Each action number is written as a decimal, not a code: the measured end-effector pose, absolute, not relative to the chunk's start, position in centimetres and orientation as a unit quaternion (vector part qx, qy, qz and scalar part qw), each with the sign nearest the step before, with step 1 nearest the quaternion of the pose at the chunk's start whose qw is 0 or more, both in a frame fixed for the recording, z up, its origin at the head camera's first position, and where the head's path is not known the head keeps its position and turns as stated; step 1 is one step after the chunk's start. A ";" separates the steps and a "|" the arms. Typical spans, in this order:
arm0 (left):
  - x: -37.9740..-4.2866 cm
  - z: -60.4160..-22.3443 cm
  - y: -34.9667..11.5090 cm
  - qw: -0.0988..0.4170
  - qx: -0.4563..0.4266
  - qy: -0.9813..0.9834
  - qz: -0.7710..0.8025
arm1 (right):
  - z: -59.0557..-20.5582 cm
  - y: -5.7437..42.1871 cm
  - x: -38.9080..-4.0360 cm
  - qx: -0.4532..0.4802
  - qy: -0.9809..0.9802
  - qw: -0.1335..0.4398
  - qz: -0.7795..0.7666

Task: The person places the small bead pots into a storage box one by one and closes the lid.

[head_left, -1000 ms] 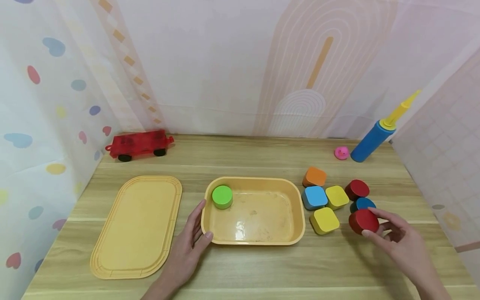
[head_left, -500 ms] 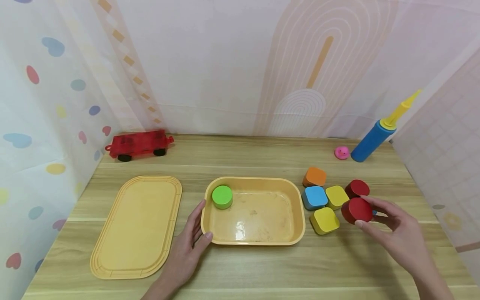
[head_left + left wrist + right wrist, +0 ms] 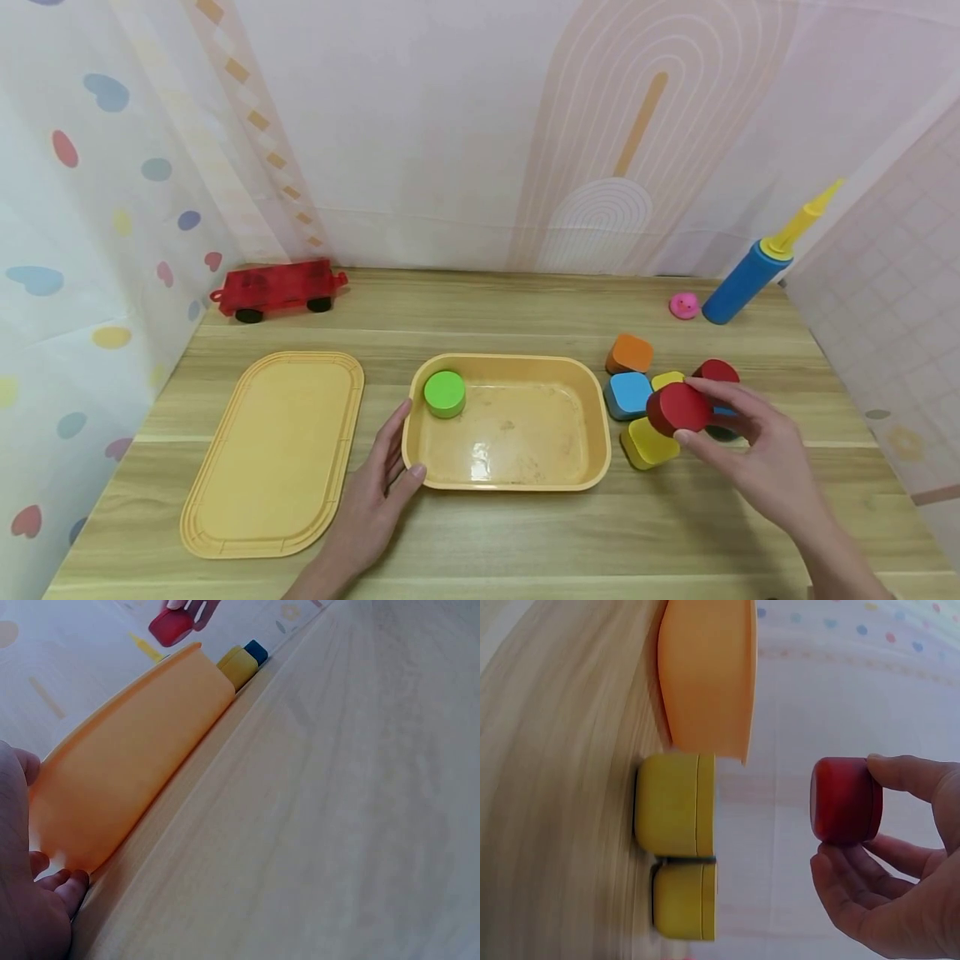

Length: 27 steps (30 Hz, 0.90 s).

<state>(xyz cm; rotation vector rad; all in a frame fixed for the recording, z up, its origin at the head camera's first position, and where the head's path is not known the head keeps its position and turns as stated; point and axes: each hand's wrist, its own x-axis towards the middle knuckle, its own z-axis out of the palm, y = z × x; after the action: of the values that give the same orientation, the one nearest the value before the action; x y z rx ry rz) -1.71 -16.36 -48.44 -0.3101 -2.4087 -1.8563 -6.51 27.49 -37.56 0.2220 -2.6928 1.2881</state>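
In the head view my right hand (image 3: 757, 450) pinches a round red block (image 3: 679, 409) between thumb and fingers. It is held up over the yellow blocks, and the right wrist view shows the red block (image 3: 845, 800) well above the table. My left hand (image 3: 378, 487) grips the left end of a pale orange tub (image 3: 510, 485), thumb at the near corner and fingers along the side. A round green block (image 3: 445, 394) lies in the tub's far left corner. Right of the tub stand a light blue block (image 3: 629, 395), an orange one (image 3: 628, 354) and two yellow ones (image 3: 649, 443).
A second round red block (image 3: 716, 373) and a dark blue one, partly hidden by my right hand, stand at the right. A flat lid (image 3: 273, 454) lies left of the tub. Behind are a red toy wagon (image 3: 277, 289), a pink duck (image 3: 684, 306) and a blue-yellow pump (image 3: 750, 279).
My right hand has lifted the red block and carried it left, from beside the dark blue block to over the yellow ones. The left hand and tub stay put.
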 end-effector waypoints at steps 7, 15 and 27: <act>-1.7 -48.5 -16.4 0.045 -0.102 -0.789 -0.604 | -37.4 25.3 -7.1 0.102 -0.886 0.065 0.447; -1.7 -48.4 -16.3 0.044 -0.099 -0.791 -0.602 | -37.7 22.8 -7.9 0.144 -0.863 0.055 0.481; -1.7 -48.4 -16.3 0.042 -0.100 -0.790 -0.603 | -38.6 19.7 -9.5 0.157 -0.873 -0.006 0.461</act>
<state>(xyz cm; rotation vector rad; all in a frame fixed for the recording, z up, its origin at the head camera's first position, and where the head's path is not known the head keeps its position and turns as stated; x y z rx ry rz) -1.68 -16.34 -48.35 -0.3050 -2.4173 -1.8465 -9.48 19.69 -38.63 0.4965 -2.7547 1.4530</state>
